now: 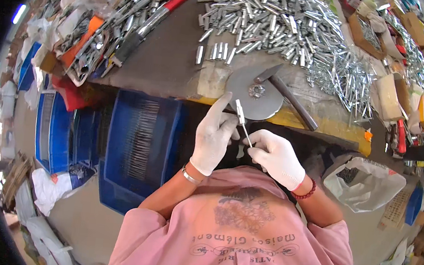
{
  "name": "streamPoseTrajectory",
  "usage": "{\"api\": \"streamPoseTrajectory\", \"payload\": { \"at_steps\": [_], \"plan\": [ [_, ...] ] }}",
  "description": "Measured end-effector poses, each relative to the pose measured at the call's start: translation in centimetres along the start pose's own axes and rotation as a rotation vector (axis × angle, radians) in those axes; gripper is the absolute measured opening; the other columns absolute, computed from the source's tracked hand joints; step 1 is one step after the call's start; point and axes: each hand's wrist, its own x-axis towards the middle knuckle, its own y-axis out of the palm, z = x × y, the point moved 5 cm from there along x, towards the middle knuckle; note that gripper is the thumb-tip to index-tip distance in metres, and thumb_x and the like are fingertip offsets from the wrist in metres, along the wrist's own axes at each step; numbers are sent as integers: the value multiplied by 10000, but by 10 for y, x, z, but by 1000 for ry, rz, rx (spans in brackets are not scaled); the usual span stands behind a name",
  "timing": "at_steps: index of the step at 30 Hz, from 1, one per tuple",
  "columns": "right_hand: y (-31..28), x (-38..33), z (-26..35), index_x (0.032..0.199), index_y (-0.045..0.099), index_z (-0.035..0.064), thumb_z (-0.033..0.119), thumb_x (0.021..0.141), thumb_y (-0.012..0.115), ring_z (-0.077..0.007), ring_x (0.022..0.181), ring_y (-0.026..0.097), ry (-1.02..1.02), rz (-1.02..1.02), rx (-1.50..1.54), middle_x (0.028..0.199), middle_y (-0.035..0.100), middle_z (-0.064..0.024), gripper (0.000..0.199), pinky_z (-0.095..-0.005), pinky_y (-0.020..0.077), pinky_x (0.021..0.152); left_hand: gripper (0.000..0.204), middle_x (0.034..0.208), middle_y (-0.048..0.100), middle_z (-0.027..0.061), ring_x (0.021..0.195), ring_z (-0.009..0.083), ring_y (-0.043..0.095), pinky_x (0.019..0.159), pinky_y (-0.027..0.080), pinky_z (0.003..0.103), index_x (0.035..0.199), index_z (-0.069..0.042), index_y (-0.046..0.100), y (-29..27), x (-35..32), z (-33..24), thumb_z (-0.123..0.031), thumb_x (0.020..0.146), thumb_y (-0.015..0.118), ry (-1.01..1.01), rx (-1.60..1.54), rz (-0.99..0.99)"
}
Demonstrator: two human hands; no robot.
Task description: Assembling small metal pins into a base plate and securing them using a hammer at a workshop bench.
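A thin metal rod (247,134) with a thicker silver sleeve (240,111) at its upper end slants over the bench's front edge. My right hand (276,160), in a white knit glove, pinches the rod near its lower end. Just left of the rod is my left hand (211,138), gloved alike. Its index finger points up and the others are loosely bent, close to the sleeve; contact is unclear. Beyond the hands lies a round grey metal plate (268,107) with small bits at its centre. A hammer (292,102) rests across the plate's right side.
Many silver metal sleeves (279,21) are heaped on the bench, with thinner pieces (342,76) to the right. Assorted tools (130,25) lie at the far left. Blue crates (139,146) stand below left. A white sack (365,185) stands open below right.
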Motion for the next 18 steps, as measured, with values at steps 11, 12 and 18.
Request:
{"api": "streamPoseTrajectory", "payload": {
  "at_steps": [11,12,18],
  "plan": [
    [18,2,24,1480,596,21,-13,945,665,-123,781,638,-133,-45,-129,942,692,-55,541,-278,552,744,687,974,736,49,764,83,607,645,484,236,1561,-54,483,-55,-21,5,-127,940,768,-119,-425,-52],
    [6,4,23,1526,567,28,-23,961,639,-102,769,614,-214,-91,-119,986,680,-37,572,-262,542,736,685,1008,758,65,763,88,605,642,483,239,1551,-36,485,-75,-27,0,-149,938,768,-142,-352,-104],
    [-45,28,16,1519,584,-6,95,1096,501,-40,674,456,-288,-416,-38,929,588,-16,442,-215,396,611,520,932,666,21,726,73,542,581,404,222,1412,23,576,-208,-52,122,-111,941,747,-244,-394,-490]
  ]
}}
